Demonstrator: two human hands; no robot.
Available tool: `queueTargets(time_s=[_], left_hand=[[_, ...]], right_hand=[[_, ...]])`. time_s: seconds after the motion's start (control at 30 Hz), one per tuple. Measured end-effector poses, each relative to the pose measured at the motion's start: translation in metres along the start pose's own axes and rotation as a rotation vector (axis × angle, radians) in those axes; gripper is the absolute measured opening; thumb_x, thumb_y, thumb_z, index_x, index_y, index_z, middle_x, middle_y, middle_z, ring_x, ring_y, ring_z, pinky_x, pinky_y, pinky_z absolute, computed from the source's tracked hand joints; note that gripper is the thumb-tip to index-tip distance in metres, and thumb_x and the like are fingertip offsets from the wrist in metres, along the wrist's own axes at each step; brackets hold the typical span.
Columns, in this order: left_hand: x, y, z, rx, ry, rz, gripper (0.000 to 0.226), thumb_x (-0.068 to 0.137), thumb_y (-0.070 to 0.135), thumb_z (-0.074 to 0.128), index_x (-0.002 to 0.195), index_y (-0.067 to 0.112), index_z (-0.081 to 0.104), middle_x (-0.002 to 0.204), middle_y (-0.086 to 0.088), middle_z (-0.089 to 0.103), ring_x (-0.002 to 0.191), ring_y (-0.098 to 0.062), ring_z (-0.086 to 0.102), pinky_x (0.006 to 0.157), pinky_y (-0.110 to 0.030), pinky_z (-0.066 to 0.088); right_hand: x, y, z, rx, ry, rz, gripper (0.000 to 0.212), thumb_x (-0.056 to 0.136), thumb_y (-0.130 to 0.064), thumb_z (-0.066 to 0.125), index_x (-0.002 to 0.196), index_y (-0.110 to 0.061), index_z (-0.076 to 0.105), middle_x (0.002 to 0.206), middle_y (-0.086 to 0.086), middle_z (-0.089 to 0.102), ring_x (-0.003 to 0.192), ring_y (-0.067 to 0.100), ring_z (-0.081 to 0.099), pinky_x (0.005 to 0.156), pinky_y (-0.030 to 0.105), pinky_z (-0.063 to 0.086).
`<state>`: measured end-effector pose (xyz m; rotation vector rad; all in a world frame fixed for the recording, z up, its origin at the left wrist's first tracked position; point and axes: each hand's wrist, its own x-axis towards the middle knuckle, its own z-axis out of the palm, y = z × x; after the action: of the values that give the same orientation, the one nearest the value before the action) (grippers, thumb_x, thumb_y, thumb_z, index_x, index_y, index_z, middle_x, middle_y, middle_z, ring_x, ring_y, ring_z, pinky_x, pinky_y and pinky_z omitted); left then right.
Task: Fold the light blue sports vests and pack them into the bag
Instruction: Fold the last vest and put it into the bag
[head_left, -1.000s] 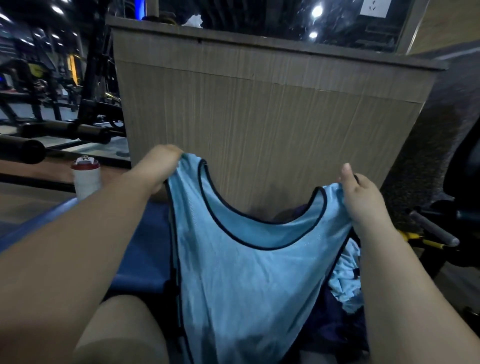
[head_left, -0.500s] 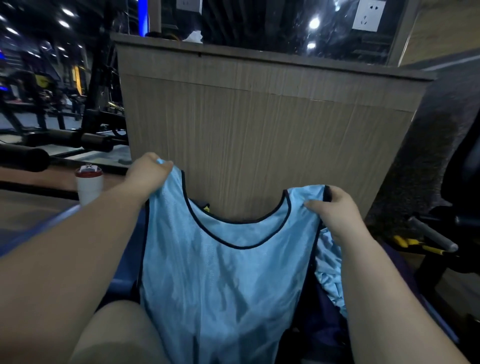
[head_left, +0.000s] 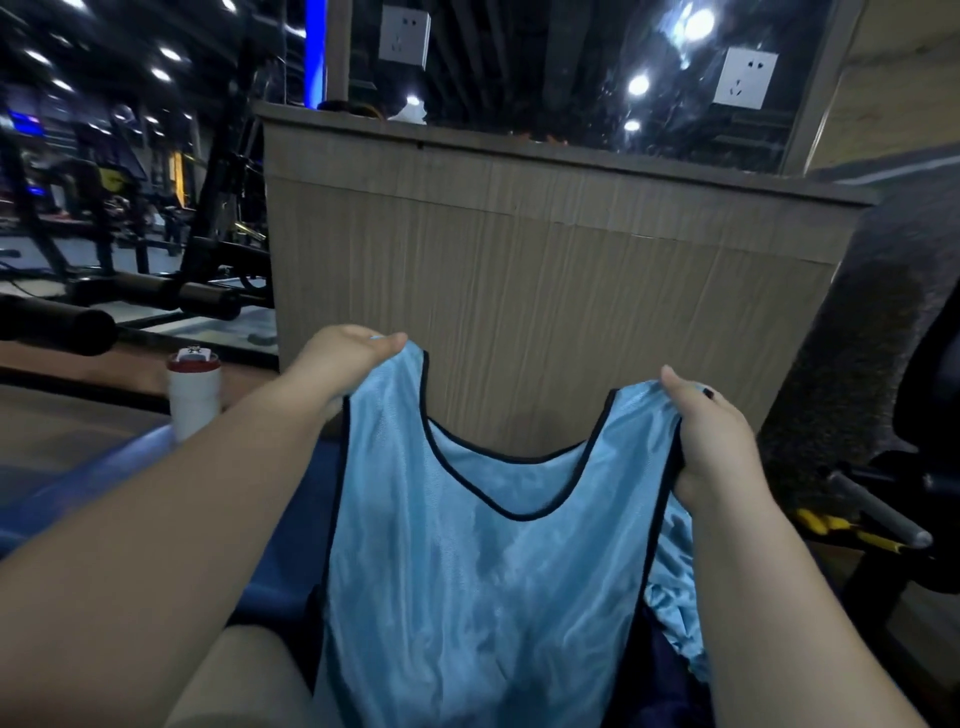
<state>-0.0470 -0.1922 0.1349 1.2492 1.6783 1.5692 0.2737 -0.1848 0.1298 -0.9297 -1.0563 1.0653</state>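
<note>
A light blue sports vest (head_left: 483, 561) hangs spread over the person's lap; the left hand (head_left: 343, 358) pinches its left shoulder strap, the right hand (head_left: 711, 436) grips the right strap; more crumpled light blue fabric (head_left: 675, 613) lies near right; a white bottle (head_left: 194, 395) stands far left; a wooden counter (head_left: 545, 260) rises behind.

Left hand (head_left: 337, 361), right hand (head_left: 711, 441), forearms (head_left: 171, 519) and knee (head_left: 244, 680) all bare.
</note>
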Motion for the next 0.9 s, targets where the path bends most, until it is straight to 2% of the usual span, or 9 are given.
queueTargets(time_s=[0.1,0.13,0.23,0.37,0.53,0.7,0.77,0.83,0.9], left_hand=[[-0.014,0.014,0.014,-0.106,-0.124,-0.042,0.009,0.089,0.023,0.069,0.092,0.015,0.066,0.091,-0.001,0.066,0.081,-0.012,0.061,0.067,-0.016,0.049],[-0.02,0.017,0.018,-0.157,-0.166,-0.057,0.003,0.09,0.018,0.067,0.089,0.016,0.066,0.089,-0.004,0.066,0.078,-0.014,0.062,0.063,-0.018,0.052],[-0.031,0.026,0.033,-0.21,-0.247,-0.074,0.008,0.091,0.012,0.065,0.099,0.016,0.064,0.097,-0.008,0.064,0.088,-0.02,0.061,0.082,-0.034,0.052],[-0.046,0.037,0.048,-0.261,-0.298,-0.015,0.03,0.092,0.002,0.059,0.117,0.018,0.057,0.1,-0.009,0.063,0.084,-0.019,0.058,0.07,-0.028,0.048],[-0.063,0.045,0.064,-0.355,-0.371,0.036,0.039,0.093,-0.003,0.051,0.124,0.022,0.051,0.108,-0.004,0.064,0.09,-0.021,0.062,0.083,-0.038,0.051],[-0.076,0.045,0.068,-0.572,-0.464,-0.001,0.041,0.097,0.005,0.051,0.136,0.014,0.04,0.114,-0.009,0.065,0.075,-0.015,0.069,0.058,-0.027,0.056],[-0.076,0.044,0.066,-0.671,-0.48,-0.039,0.041,0.099,0.004,0.047,0.138,0.013,0.04,0.118,-0.01,0.062,0.067,-0.016,0.07,0.055,-0.027,0.056],[-0.076,0.04,0.065,-0.659,-0.495,-0.028,0.046,0.097,-0.004,0.045,0.14,0.013,0.039,0.131,-0.009,0.056,0.073,-0.015,0.071,0.057,-0.027,0.056],[-0.077,0.034,0.064,-0.562,-0.505,0.039,0.054,0.093,-0.01,0.049,0.14,0.014,0.04,0.135,-0.004,0.051,0.092,-0.014,0.069,0.063,-0.024,0.057]], right_hand=[[-0.007,-0.001,0.019,-0.01,-0.004,-0.033,0.033,0.093,-0.034,0.064,0.069,-0.019,0.047,0.066,0.001,0.055,0.063,0.015,0.056,0.063,0.032,0.049],[-0.009,0.001,0.025,-0.018,-0.005,-0.051,0.033,0.095,-0.034,0.062,0.07,-0.019,0.046,0.063,-0.001,0.051,0.06,0.014,0.051,0.059,0.03,0.045],[-0.014,0.007,0.044,-0.092,-0.011,-0.108,0.024,0.098,-0.039,0.056,0.082,-0.021,0.05,0.069,-0.003,0.046,0.066,0.014,0.044,0.065,0.032,0.041],[-0.018,0.013,0.061,-0.259,-0.012,-0.25,0.022,0.099,-0.041,0.05,0.089,-0.022,0.049,0.072,-0.005,0.045,0.064,0.01,0.042,0.064,0.03,0.037],[-0.026,0.018,0.079,-0.339,-0.122,-0.333,0.021,0.1,-0.038,0.051,0.085,-0.023,0.047,0.074,-0.008,0.048,0.065,0.011,0.044,0.065,0.031,0.039],[-0.031,0.025,0.082,-0.398,-0.29,-0.385,0.025,0.1,-0.039,0.05,0.087,-0.018,0.049,0.071,-0.002,0.049,0.064,0.014,0.043,0.062,0.033,0.037],[-0.032,0.025,0.081,-0.376,-0.295,-0.371,0.025,0.1,-0.036,0.051,0.086,-0.016,0.051,0.074,-0.002,0.053,0.07,0.013,0.048,0.069,0.036,0.041],[-0.033,0.025,0.079,-0.276,-0.351,-0.302,0.025,0.097,-0.039,0.053,0.079,-0.023,0.054,0.077,-0.002,0.056,0.077,0.014,0.051,0.075,0.037,0.044],[-0.036,0.024,0.08,-0.134,-0.445,-0.194,0.022,0.089,-0.042,0.054,0.071,-0.029,0.056,0.082,0.004,0.056,0.082,0.021,0.051,0.078,0.039,0.043]])
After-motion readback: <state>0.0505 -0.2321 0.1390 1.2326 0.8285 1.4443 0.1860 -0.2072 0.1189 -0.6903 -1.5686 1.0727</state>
